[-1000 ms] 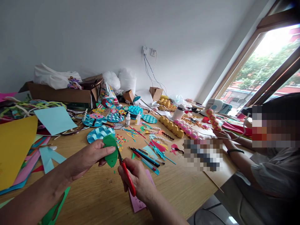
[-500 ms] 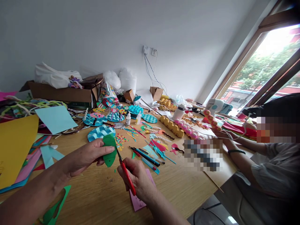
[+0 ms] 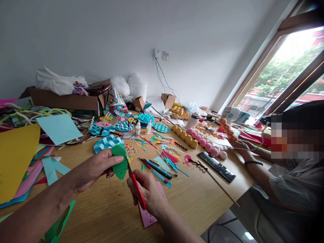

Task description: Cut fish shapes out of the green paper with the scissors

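Note:
Between thumb and fingers, my left hand (image 3: 102, 164) pinches a green paper cutout (image 3: 119, 168) shaped like a fish or leaf, held above the table. My right hand (image 3: 146, 190) is closed round the handles of red scissors (image 3: 138, 190). The dark blades meet the cutout's right edge; how far apart they are is too small to tell. Under my right hand lies a pink paper (image 3: 149, 219) with drawn lines, partly covered. Green paper scraps (image 3: 62, 222) lie below my left forearm.
Pens (image 3: 158, 168), glue bottles (image 3: 138, 129) and blue wavy discs (image 3: 105, 143) lie beyond my hands. Coloured sheets (image 3: 17, 158) pile up at the left. On the right are a phone (image 3: 217, 166), a thin stick (image 3: 222, 187) and another person's arms (image 3: 250, 162).
The green cutout has tilted slightly in my left hand, with the scissors still at its right edge. The whole view has shifted a little.

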Motion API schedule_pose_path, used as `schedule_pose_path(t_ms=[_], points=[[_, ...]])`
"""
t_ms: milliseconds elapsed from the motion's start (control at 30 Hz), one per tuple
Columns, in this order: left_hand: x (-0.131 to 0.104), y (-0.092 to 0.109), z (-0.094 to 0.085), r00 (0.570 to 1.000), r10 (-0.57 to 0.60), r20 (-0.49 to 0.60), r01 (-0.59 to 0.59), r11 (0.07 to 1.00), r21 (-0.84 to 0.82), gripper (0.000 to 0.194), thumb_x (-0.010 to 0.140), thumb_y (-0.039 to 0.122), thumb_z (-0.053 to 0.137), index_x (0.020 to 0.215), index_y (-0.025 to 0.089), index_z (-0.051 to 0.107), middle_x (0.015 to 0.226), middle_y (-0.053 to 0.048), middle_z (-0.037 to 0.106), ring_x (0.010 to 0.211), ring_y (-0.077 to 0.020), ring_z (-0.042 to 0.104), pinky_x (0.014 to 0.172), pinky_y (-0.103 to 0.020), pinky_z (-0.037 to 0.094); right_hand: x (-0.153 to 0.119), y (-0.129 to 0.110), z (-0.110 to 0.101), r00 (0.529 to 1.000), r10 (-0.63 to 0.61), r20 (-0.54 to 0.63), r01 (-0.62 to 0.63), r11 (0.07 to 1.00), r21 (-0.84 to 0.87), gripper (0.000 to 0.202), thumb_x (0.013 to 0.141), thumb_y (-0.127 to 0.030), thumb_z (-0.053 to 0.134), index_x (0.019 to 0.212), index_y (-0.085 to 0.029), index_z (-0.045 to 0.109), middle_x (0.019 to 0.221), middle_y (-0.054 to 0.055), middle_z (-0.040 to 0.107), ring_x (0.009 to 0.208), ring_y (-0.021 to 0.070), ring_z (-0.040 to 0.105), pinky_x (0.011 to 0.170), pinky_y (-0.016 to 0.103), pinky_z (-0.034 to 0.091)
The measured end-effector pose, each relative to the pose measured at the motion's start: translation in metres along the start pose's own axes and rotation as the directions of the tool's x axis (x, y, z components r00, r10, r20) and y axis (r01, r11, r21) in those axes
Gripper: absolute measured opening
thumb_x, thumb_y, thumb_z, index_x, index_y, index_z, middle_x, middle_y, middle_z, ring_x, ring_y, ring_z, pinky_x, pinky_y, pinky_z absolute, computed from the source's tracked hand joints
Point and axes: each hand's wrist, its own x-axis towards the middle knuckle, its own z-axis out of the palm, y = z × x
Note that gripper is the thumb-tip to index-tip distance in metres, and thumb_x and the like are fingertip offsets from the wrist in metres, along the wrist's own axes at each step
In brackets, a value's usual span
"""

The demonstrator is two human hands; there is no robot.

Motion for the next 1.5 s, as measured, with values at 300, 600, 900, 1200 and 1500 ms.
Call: schedule_pose_path(t_ms=[300, 600, 900, 1200, 1500], points=[[0.0, -0.003, 0.002, 1.0, 0.005, 0.015, -0.005, 1.0, 0.011, 0.045, 0.065, 0.061, 0.072, 0.06, 0.02, 0.055, 0.056, 0.004, 0.053, 0.052, -0.0114, 0.04, 0.052, -0.027, 0.033, 0.001, 0.002, 0.0, 0.999, -0.034, -0.011, 0.034, 0.999, 0.017, 0.041, 0.084, -0.049, 0.059, 0.06, -0.021, 0.041, 0.046, -0.009, 0.038, 0.037, 0.006, 0.037, 0.035, 0.016, 0.028], [0.0, -0.004, 0.003, 1.0, -0.006, 0.006, 0.006, 1.0, -0.001, 0.045, 0.064, 0.061, 0.073, 0.058, 0.02, 0.055, 0.055, 0.005, 0.052, 0.052, -0.0111, 0.039, 0.052, -0.026, 0.033, 0.002, 0.007, -0.001, 0.998, -0.059, -0.032, 0.057, 0.997, -0.056, 0.043, 0.087, -0.051, 0.055, 0.06, -0.021, 0.04, 0.049, -0.008, 0.033, 0.044, 0.0069, 0.032, 0.041, 0.019, 0.023], [-0.001, 0.002, 0.004, 0.999, 0.038, 0.033, -0.039, 0.998, 0.041, 0.044, 0.067, 0.061, 0.07, 0.057, 0.02, 0.058, 0.056, 0.002, 0.057, 0.053, -0.012, 0.041, 0.053, -0.027, 0.034, 0.001, 0.006, 0.0, 0.998, -0.051, -0.038, 0.049, 0.997, -0.063, 0.042, 0.087, -0.051, 0.055, 0.061, -0.021, 0.041, 0.048, -0.007, 0.035, 0.042, 0.0068, 0.034, 0.039, 0.017, 0.023], [0.001, -0.005, 0.002, 0.999, 0.02, 0.039, -0.022, 0.999, 0.029, 0.04, 0.066, 0.057, 0.072, 0.062, 0.02, 0.058, 0.058, 0.003, 0.054, 0.054, -0.0121, 0.041, 0.053, -0.026, 0.034, 0.001, 0.001, -0.001, 1.0, -0.031, -0.003, 0.031, 0.999, -0.02, 0.038, 0.085, -0.05, 0.057, 0.064, -0.02, 0.044, 0.05, -0.008, 0.039, 0.04, 0.0059, 0.037, 0.037, 0.016, 0.028], [0.001, -0.009, 0.0, 0.999, 0.004, 0.047, -0.004, 1.0, -0.009, 0.039, 0.067, 0.056, 0.073, 0.064, 0.02, 0.057, 0.059, 0.004, 0.054, 0.055, -0.0124, 0.041, 0.052, -0.026, 0.035, 0.0, 0.003, 0.0, 1.0, -0.009, -0.021, 0.008, 0.998, -0.059, 0.046, 0.085, -0.058, 0.057, 0.063, -0.021, 0.042, 0.049, -0.008, 0.035, 0.044, 0.0073, 0.033, 0.04, 0.018, 0.026]])
